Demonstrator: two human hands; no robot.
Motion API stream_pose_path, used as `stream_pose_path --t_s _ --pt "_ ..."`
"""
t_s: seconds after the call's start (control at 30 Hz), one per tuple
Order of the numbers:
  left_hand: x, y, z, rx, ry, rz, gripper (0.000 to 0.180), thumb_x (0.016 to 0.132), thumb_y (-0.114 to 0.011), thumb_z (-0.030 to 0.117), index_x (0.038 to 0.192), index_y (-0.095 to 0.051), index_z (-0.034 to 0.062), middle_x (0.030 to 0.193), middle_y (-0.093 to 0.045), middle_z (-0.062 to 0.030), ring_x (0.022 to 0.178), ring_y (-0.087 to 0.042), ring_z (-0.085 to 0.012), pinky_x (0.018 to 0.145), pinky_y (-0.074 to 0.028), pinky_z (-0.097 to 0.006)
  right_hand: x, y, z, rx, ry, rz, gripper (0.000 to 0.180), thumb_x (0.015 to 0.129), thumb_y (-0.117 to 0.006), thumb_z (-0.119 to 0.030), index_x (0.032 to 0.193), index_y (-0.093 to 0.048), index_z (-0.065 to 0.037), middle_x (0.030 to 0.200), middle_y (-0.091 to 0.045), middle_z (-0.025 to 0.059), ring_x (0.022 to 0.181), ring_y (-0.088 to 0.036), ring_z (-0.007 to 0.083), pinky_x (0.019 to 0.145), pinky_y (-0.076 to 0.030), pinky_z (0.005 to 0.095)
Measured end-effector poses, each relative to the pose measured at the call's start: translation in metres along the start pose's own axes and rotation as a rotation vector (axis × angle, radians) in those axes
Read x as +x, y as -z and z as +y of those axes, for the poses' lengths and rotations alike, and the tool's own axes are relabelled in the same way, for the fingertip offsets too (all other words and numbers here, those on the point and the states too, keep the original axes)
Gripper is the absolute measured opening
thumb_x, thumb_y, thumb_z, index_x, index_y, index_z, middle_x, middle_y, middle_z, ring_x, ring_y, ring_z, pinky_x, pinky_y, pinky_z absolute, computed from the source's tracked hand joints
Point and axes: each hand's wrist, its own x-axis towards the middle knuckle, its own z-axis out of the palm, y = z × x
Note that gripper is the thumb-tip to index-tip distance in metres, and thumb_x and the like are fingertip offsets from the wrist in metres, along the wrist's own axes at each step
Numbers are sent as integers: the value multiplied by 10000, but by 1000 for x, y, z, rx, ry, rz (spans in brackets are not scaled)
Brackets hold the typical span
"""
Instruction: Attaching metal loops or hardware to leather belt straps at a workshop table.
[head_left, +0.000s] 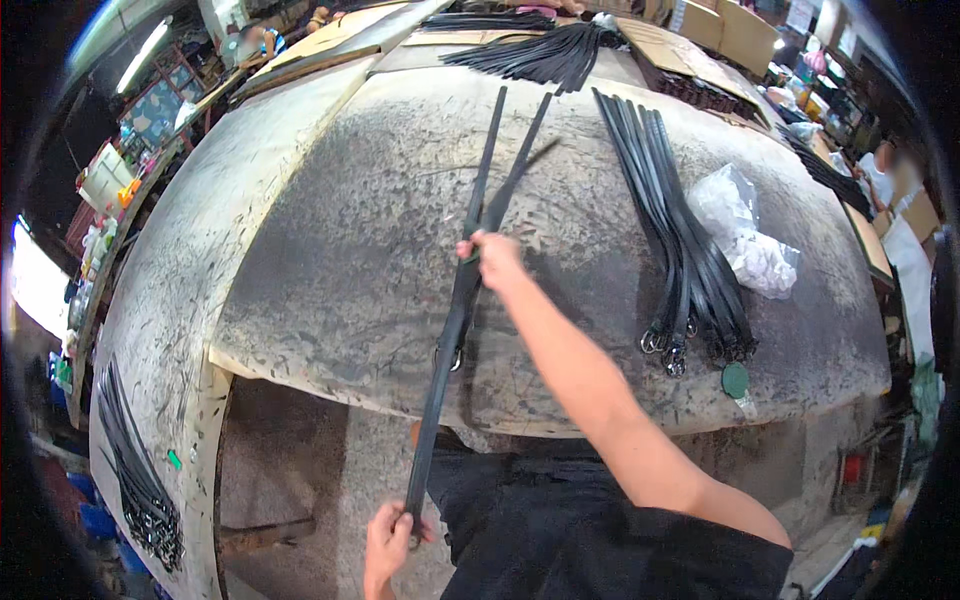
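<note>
A long black belt (428, 430) stretches from the table's near side up across its middle. Low in the view, my left hand (388, 540) is closed around its near end. Farther up, my right hand (490, 262) pinches black straps together, with a bit of green at the fingers. Beyond that hand the straps fork into two tails that lie toward the far side. A metal buckle (456, 358) shows beside the belt below my right hand. To the right lies a bundle of black belts (665, 220), its buckles toward me.
Right of the bundle are clear plastic bags (735, 225) with white contents, and a round green lid-like disc (735, 380). More belts (545, 58) lie at the far edge, others (130, 460) on the left surface. The worn table (330, 230) has a near edge. People sit farther off.
</note>
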Motion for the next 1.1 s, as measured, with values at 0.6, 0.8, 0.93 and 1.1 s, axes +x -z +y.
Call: stream_pose_path --t_s 0.6,0.8,0.93,1.1 --pt "174 6 7 418 -345 395 225 957 -505 125 1016 -583 -77 791 -620 -124 758 -620 -244 700 -477 -360 -77 -11 -74 -575 354 110 223 890 -669 -193 961 -705 16 797 -675 69 743 -619 155 666 -477 298" --pt "264 -68 85 993 -853 690 297 888 -620 158 1122 -630 -25 923 -657 -205 956 -602 -379 939 -410 -473 -188 136 -140 -504 379 219 170 915 -674 -165 965 -691 -3 716 -565 -27 589 -432 32 505 -326 202" --pt "256 -210 131 496 -712 -92 249 856 -682 200 1024 -698 16 969 -703 -180 894 -698 -277 798 -533 -345 -260 223 -154 -278 352 373 149 952 -620 -152 1001 -667 -19 732 -572 -11 527 -458 56 453 -333 199" --pt "291 -360 93 523 -566 -296 383 800 -762 301 1055 -701 22 974 -720 -152 898 -703 -244 796 -539 -347 -311 240 -157 -147 352 445 156 961 -608 -144 1016 -646 -4 766 -611 33 521 -500 83 449 -383 217"
